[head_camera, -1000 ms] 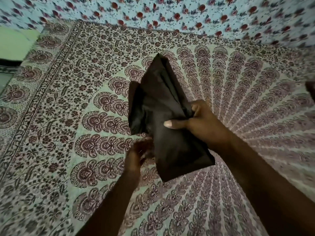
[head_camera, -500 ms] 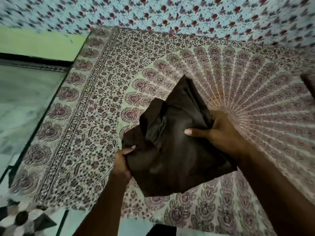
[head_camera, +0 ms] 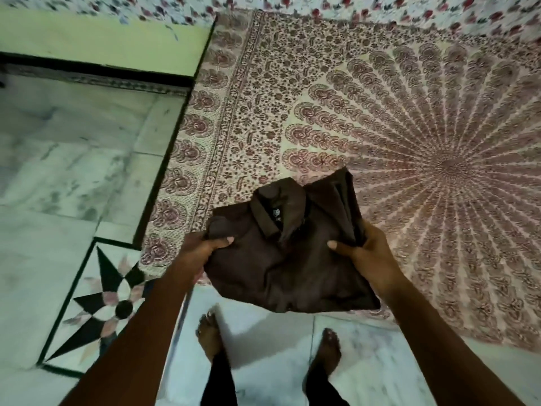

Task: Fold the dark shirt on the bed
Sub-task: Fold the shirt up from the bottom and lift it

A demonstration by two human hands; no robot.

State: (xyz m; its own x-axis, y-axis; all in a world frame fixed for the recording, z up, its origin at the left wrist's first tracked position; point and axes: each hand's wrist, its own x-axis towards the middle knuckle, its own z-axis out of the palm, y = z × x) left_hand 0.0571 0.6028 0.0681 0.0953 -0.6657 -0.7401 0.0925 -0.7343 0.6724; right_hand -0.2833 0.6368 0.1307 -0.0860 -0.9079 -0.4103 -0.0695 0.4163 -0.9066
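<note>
Folded shirt (head_camera: 287, 259), collar up, at the near edge of the bed (head_camera: 409, 142), partly over the floor (head_camera: 73, 171). Left hand (head_camera: 199, 253) clamped on its left edge, right hand (head_camera: 363, 253) on its right, thumbs on top.

The dark shirt (head_camera: 287, 259) was a deep brown, folded into a compact, roughly square bundle — collar uppermost, a small label showing inside the neck. It sat level at the near edge of the bed (head_camera: 409, 142), its near part overhanging that edge (whether the far part touched the sheet could not be told). Loose folds stood up along its right side.
</note>
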